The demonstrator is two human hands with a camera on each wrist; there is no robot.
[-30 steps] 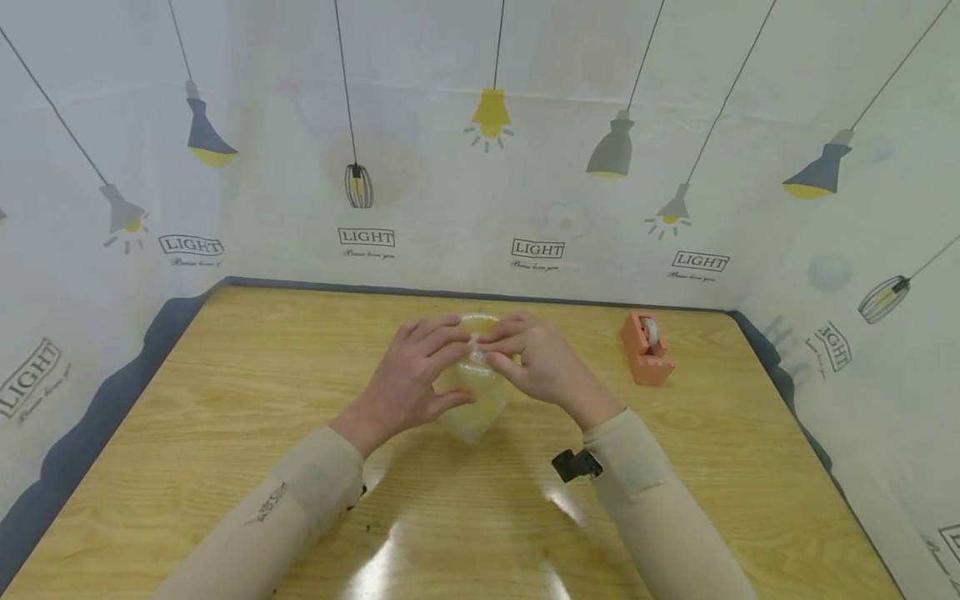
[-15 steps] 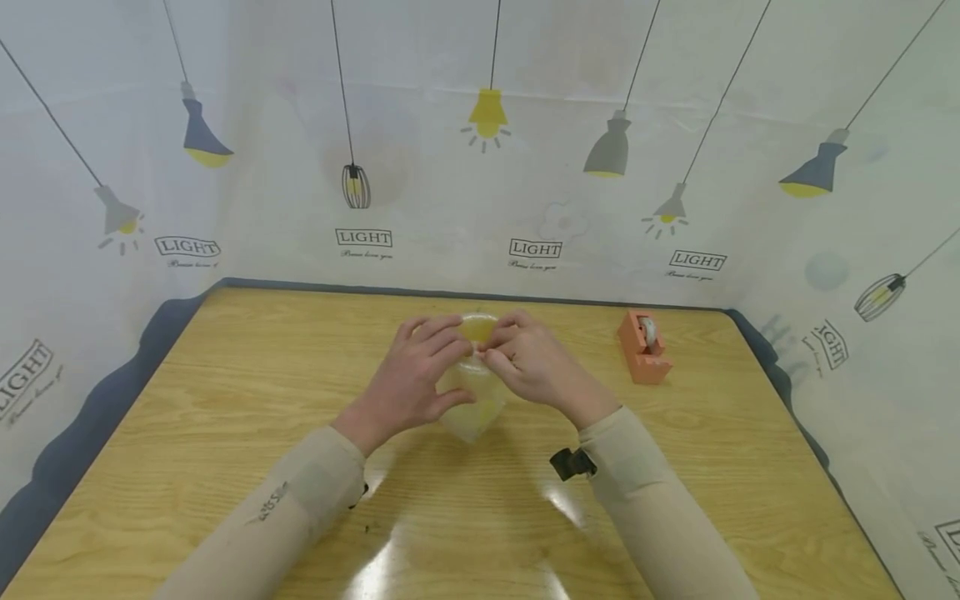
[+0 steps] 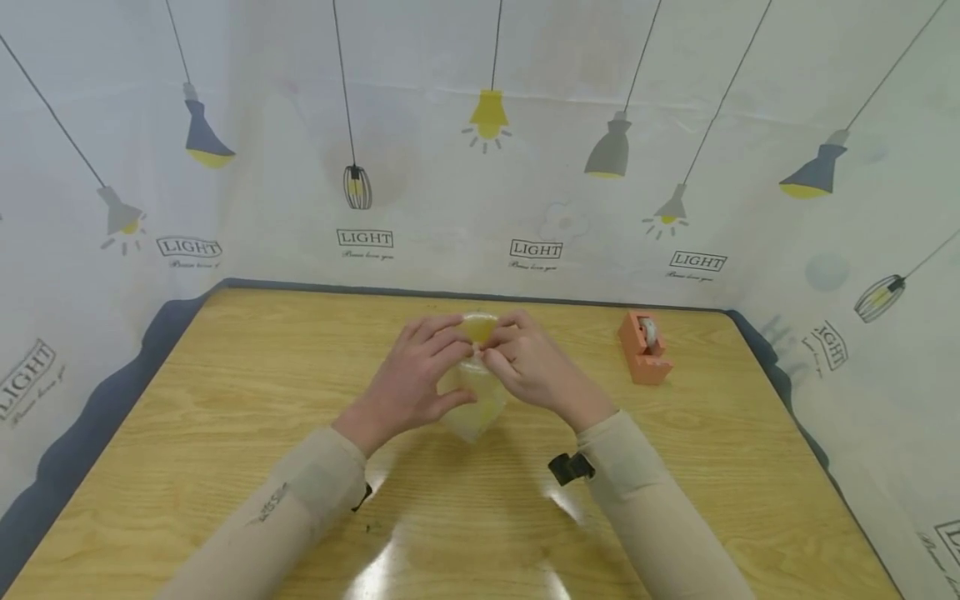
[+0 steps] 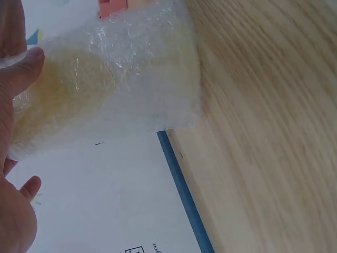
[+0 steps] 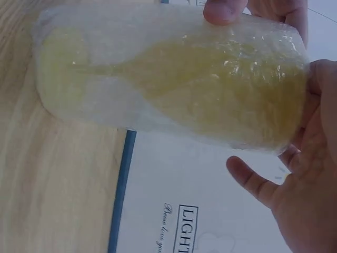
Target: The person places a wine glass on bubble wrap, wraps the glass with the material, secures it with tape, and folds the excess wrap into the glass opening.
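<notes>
A yellow stemmed glass (image 5: 184,79) stands upright on the table, wrapped in clear bubble wrap (image 4: 152,74); bowl, stem and round foot show through in the right wrist view. My left hand (image 3: 405,379) holds the wrapped glass near its top, fingers bent at the rim and thumb spread lower along the near side. From the other side, my right hand (image 3: 540,367) pinches the wrap at the rim with thumb and index finger close together. The bit of wrap between these fingertips is mostly hidden.
On the wooden table (image 3: 270,350), to the right of the hands, sits a coral tape dispenser (image 3: 647,350) with a roll in it. A white curtain (image 3: 435,183) printed with lamps encloses the table's back and sides.
The right fingers have curled in tighter at the rim, covering the shiny bit of wrap that showed between the hands a second ago. The left hand and the glass have stayed put.
</notes>
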